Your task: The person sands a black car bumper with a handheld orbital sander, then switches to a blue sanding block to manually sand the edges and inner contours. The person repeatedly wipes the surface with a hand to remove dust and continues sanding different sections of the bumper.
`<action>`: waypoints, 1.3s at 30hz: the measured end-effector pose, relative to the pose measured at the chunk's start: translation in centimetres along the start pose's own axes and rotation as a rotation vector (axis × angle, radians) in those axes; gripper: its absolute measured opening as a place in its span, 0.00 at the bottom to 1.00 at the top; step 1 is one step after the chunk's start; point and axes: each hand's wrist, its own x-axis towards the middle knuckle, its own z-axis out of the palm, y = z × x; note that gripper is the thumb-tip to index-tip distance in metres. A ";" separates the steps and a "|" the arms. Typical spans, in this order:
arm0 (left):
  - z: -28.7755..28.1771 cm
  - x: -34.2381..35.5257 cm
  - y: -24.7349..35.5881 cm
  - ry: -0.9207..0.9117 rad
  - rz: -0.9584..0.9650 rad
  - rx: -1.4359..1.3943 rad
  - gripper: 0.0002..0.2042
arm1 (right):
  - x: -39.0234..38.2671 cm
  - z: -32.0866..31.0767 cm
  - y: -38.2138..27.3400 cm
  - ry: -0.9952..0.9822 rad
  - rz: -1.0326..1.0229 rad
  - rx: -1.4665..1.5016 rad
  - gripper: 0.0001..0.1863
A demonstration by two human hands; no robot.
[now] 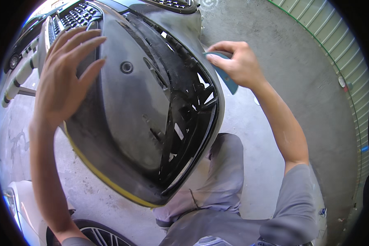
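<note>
A dark car bumper, dull grey on its broad face with black plastic openings along its right side and a yellow strip along the lower-left edge, fills the middle of the head view. My left hand is over its upper left part, beside a chrome-studded grille, with fingers apart and curved; whether the fingertips touch is unclear. My right hand grips a thin, curved teal pad just beyond the bumper's right edge.
A dark car and a padded stand are at the left. A white car with a wheel sits at the lower left. My bent leg is below the bumper on the concrete floor. A corrugated wall curves along the right.
</note>
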 end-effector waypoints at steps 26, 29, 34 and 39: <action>5.0 -1.9 -5.5 -0.172 0.119 -0.018 0.23 | 6.3 3.4 0.5 -0.114 -0.131 -0.263 0.16; 5.4 -1.8 -6.0 -0.165 0.126 0.048 0.23 | 6.5 3.5 0.2 -0.104 -0.193 -0.185 0.16; 6.2 -1.5 -7.6 -0.100 0.284 -0.053 0.22 | 6.5 3.2 0.3 -0.136 -0.140 -0.286 0.16; 6.1 -2.4 -7.9 -0.091 0.214 -0.086 0.21 | 6.2 3.3 0.6 -0.057 -0.309 -0.081 0.16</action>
